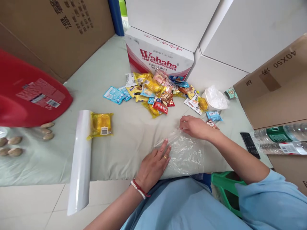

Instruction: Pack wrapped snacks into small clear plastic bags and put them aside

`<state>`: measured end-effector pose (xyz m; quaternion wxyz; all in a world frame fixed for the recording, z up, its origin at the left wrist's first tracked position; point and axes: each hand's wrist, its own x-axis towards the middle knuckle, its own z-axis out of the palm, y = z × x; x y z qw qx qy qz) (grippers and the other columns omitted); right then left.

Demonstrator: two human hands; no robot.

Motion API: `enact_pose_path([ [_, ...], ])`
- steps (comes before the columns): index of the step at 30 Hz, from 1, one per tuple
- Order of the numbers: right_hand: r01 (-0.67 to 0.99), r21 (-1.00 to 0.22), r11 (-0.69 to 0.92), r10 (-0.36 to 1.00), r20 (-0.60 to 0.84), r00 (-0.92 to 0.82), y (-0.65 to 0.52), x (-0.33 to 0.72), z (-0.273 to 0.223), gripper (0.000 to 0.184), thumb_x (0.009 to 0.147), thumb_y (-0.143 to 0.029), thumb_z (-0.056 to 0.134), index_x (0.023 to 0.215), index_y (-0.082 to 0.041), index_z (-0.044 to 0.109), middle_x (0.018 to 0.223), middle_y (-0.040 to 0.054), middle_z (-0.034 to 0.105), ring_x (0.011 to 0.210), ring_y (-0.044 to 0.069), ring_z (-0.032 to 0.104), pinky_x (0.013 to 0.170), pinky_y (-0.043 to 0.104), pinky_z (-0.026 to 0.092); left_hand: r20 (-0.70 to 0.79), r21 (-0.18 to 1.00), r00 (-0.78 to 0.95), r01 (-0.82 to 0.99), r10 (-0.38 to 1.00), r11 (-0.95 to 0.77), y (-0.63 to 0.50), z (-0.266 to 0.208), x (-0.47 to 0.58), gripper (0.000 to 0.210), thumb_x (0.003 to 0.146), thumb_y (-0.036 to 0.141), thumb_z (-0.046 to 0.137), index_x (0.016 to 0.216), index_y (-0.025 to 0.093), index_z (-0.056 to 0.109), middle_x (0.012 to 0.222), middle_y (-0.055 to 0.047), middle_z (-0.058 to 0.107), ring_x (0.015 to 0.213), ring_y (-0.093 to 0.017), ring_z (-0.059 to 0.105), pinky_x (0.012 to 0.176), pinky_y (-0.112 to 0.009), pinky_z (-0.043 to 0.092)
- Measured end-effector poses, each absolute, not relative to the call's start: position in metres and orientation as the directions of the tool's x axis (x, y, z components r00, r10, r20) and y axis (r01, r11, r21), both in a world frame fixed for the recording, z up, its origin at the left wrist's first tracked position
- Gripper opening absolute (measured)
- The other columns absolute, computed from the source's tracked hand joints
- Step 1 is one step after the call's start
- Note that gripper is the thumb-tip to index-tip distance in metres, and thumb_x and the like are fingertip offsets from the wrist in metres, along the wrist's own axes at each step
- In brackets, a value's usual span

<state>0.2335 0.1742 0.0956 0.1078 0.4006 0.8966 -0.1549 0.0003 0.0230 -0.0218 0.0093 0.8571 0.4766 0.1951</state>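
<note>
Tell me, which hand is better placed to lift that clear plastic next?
Probably the right hand: its bent fingers seem to pinch the clear, crinkled plastic; the left hand lies palm down.

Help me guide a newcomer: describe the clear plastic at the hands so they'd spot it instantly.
From the white-and-red Wahaha box at the back, come forward past the snack heap towards the near edge of the pale green cloth. There lies the clear plastic, touched by left hand and right hand. Unlike the colourful snack packets, it is crinkled and see-through.
</note>
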Motion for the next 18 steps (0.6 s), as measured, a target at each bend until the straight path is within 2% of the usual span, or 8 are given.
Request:
enact_pose_path([
  [3,0.755,-0.117,0.645,0.696,-0.320,-0.643,0.193,0.214,0.105,0.019,0.100,-0.020,0.057,0.101,-0.022,0.075,0.119,0.0070,0.070,0.093,0.020,0.067,0.073,0.028,0.041,0.275,0.195,0.539,0.780,0.796,-0.595,0.013,-0.023,0.000,0.047,0.102,0.013,0.048,0.147,0.022,0.057,0.166,-0.010,0.043,0.087,-0.018,0.070,0.072,-0.033,0.059],
  [7,0.723,-0.037,0.689,0.674,-0.331,-0.660,0.213,0.169,0.114,0.021,0.100,-0.017,0.055,0.098,-0.019,0.076,0.121,0.0102,0.071,0.096,0.022,0.067,0.071,0.029,0.040,0.177,0.211,0.527,0.805,0.831,-0.555,-0.015,-0.017,0.002,0.061,0.094,0.001,0.046,0.149,0.025,0.056,0.160,-0.009,0.052,0.090,-0.019,0.071,0.070,-0.031,0.061],
  [9,0.694,-0.017,0.719,0.646,-0.351,-0.678,0.214,0.144,0.111,0.023,0.099,-0.014,0.053,0.100,-0.017,0.076,0.119,0.0125,0.071,0.098,0.024,0.067,0.072,0.029,0.042,0.142,0.228,0.480,0.835,0.866,-0.500,-0.027,-0.013,0.005,0.060,0.095,0.004,0.048,0.150,0.029,0.057,0.156,-0.009,0.057,0.092,-0.021,0.073,0.070,-0.031,0.062],
  [12,0.664,-0.017,0.748,0.623,-0.328,-0.710,0.207,0.112,0.096,0.028,0.099,-0.010,0.049,0.107,-0.015,0.075,0.119,0.0155,0.070,0.096,0.024,0.068,0.072,0.030,0.045,0.116,0.259,0.389,0.876,0.914,-0.406,-0.035,-0.004,0.007,0.052,0.101,0.018,0.050,0.151,0.032,0.054,0.154,-0.011,0.059,0.095,-0.022,0.075,0.065,-0.029,0.062],
  [15,0.654,-0.039,0.756,0.626,-0.248,-0.739,0.202,0.093,0.076,0.032,0.098,-0.008,0.046,0.114,-0.014,0.074,0.129,0.0158,0.066,0.092,0.024,0.069,0.072,0.032,0.048,0.113,0.314,0.293,0.896,0.950,-0.314,-0.032,0.005,0.002,0.049,0.106,0.033,0.046,0.155,0.028,0.049,0.155,-0.013,0.057,0.103,-0.024,0.076,0.062,-0.029,0.062],
  [18,0.642,-0.079,0.763,0.626,-0.160,-0.763,0.200,0.088,0.053,0.033,0.099,-0.009,0.046,0.118,-0.015,0.072,0.145,0.0148,0.058,0.105,0.025,0.068,0.084,0.034,0.053,0.129,0.349,0.209,0.905,0.969,-0.241,-0.026,0.010,-0.006,0.046,0.107,0.030,0.042,0.151,0.024,0.053,0.153,-0.013,0.059,0.103,-0.023,0.077,0.062,-0.028,0.061],
])
